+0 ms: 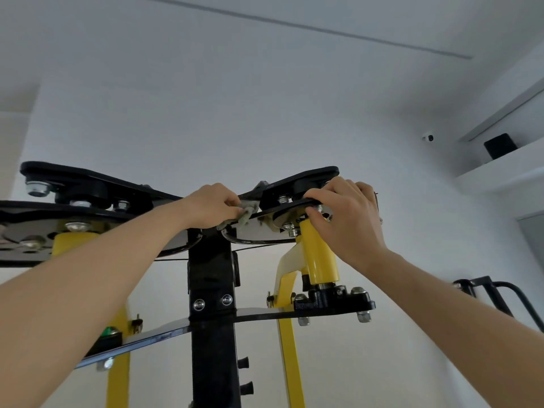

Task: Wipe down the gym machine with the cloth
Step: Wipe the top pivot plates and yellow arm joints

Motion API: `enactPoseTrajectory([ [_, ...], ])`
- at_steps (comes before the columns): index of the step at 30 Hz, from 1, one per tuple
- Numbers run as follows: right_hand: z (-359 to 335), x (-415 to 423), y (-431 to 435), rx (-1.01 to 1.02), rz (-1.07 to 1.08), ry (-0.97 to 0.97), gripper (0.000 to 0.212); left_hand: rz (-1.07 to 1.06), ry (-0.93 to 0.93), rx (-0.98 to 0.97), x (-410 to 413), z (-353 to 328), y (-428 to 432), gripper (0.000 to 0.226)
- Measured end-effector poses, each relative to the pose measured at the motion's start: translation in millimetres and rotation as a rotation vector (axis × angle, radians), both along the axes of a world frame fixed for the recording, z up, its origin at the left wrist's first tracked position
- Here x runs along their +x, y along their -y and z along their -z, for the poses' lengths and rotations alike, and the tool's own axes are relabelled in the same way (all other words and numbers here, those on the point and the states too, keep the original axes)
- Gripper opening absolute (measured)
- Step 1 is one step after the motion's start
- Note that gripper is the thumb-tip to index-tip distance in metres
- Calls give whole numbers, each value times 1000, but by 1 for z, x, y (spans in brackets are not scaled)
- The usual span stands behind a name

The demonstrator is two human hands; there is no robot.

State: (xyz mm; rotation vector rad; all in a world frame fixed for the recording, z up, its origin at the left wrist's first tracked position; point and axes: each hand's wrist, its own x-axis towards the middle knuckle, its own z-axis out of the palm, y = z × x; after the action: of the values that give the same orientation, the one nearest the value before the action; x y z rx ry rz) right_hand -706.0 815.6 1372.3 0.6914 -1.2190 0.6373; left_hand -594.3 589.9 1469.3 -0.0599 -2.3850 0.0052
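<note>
Cloth [246, 212] in left hand [212, 205] atop upright gym machine [212, 290] (long axis vertical)

Black-and-yellow gym machine [212, 290], grey-green cloth [245, 212]

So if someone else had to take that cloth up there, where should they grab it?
Probably the bunched end of the cloth hanging below the left hand, coming from beneath: the hand covers its top, and the black plate blocks the right side.
</note>
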Motion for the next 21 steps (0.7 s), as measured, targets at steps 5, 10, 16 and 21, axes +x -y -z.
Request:
enactPoseTrajectory([
  [5,-1,0,-3,22,-2,1,24,158,-300,84,5,31,-1,2],
  [10,-2,-2,-1,2,6,-17,22,340,-295,521,5,84,-7,6],
  [16,-1,-3,1,-1,34,-17,22,263,-157,1031,-23,101,9,11],
  [21,-1,-5,1,1,51,-41,23,433,-138,1516,-54,97,15,17],
])
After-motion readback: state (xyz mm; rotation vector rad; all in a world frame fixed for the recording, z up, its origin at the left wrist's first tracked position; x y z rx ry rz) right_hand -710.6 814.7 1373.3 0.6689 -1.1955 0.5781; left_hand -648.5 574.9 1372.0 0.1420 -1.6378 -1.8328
